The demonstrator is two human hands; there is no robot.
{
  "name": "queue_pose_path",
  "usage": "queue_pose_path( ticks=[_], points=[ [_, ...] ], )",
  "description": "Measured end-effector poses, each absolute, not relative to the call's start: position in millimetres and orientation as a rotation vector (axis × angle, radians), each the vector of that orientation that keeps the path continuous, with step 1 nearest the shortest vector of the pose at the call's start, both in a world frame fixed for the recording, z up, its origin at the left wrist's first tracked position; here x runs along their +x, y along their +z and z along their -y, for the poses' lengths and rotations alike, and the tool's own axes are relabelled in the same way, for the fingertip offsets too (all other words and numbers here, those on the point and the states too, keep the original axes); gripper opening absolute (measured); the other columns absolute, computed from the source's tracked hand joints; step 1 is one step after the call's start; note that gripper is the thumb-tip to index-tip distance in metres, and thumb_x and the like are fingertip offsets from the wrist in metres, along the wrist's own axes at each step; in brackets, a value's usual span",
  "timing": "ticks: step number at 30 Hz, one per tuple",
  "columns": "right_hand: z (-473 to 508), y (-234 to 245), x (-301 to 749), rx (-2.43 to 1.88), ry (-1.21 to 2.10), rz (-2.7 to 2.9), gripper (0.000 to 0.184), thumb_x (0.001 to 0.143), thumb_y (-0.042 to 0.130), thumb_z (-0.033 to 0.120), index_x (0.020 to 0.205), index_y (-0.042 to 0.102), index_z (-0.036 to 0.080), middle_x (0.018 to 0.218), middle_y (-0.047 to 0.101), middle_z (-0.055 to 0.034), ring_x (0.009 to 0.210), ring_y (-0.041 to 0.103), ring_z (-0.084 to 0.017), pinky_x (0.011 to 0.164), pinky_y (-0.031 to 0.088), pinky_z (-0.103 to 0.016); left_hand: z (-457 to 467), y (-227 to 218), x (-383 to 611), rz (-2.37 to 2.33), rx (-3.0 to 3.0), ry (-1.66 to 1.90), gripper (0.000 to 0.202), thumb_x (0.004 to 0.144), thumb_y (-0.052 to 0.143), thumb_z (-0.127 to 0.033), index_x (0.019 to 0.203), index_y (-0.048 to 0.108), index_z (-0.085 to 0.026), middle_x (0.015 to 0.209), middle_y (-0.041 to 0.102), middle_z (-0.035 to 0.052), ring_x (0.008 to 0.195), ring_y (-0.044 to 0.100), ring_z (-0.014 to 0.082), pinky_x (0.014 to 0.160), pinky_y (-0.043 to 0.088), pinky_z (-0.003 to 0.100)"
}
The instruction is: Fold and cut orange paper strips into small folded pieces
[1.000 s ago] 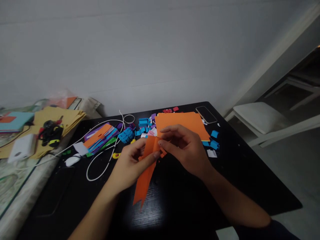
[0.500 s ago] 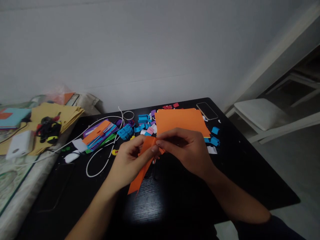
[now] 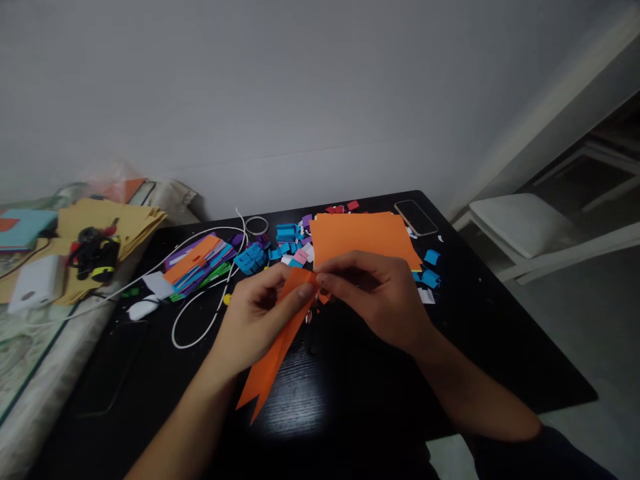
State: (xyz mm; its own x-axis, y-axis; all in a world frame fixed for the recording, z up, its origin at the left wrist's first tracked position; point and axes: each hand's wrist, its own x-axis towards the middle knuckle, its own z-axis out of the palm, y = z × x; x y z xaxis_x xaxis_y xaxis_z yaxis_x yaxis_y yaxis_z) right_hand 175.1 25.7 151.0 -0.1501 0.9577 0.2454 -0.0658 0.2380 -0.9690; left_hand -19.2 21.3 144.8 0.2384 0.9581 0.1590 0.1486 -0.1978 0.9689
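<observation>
On the near side of the orange paper stack [image 3: 365,237], a creased orange paper strip [image 3: 273,363] is pinched in the grip of left hand [image 3: 255,320] and right hand [image 3: 383,300], with blue paper pieces [image 3: 431,279] seemingly already cut, that stack left whole.

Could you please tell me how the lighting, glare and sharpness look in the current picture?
Head view: dim overall, with a grey wall; head view: a pale glare patch on the black table, beside the lower end of the orange strip; head view: small paper scraps look soft, without fine detail.
</observation>
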Motion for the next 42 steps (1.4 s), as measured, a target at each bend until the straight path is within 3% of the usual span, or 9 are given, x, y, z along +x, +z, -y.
queue_pose_path(
  ticks=[5,17,23,30,42],
  points=[
    [-24.7,152.4,177.7,-0.858,1.158,1.447,0.013,0.086,0.083,0.021,0.099,0.082,0.025,0.095,0.082,-0.0009,0.086,0.078,-0.016,0.079,0.067,-0.029,-19.3,148.6,-19.0,-1.006,1.492,1.079,0.023,0.097,0.071,-0.036,0.081,0.071,-0.019,0.071,0.066,-0.0005,0.063,0.06,0.0118,0.057,0.043,0.022],
    [-21.7,152.6,177.0,-0.874,1.11,1.521,0.01,0.086,0.084,0.022,0.095,0.083,0.025,0.09,0.083,-0.0005,0.082,0.078,-0.017,0.073,0.063,-0.028,-19.1,144.6,-20.1,-0.96,1.446,1.097,0.017,0.097,0.072,-0.034,0.087,0.07,-0.021,0.068,0.071,-0.0005,0.06,0.065,0.0126,0.057,0.048,0.022],
    [-24.8,152.4,181.3,-0.845,1.067,1.605,0.014,0.085,0.086,0.023,0.099,0.082,0.027,0.094,0.083,0.0004,0.087,0.079,-0.018,0.08,0.065,-0.032,-17.2,146.5,-20.0,-0.951,1.408,1.072,0.019,0.099,0.07,-0.035,0.087,0.069,-0.02,0.067,0.072,0.0004,0.058,0.067,0.0133,0.055,0.05,0.023],
    [-28.3,150.7,183.3,-0.817,1.028,1.621,0.011,0.086,0.085,0.024,0.096,0.083,0.029,0.091,0.082,0.0012,0.084,0.078,-0.017,0.077,0.065,-0.031,-20.3,147.3,-19.8,-0.865,1.398,1.054,0.012,0.096,0.074,-0.031,0.088,0.071,-0.021,0.071,0.074,0.0003,0.06,0.07,0.0135,0.058,0.055,0.023],
    [-32.2,150.0,187.2,-0.772,0.98,1.702,0.01,0.086,0.086,0.024,0.095,0.082,0.028,0.09,0.082,0.0013,0.083,0.078,-0.018,0.076,0.063,-0.031,-20.4,146.8,-23.7,-0.932,1.463,0.995,0.021,0.097,0.072,-0.035,0.083,0.073,-0.019,0.07,0.074,0.0021,0.065,0.07,0.0154,0.063,0.052,0.026]
  ],
)
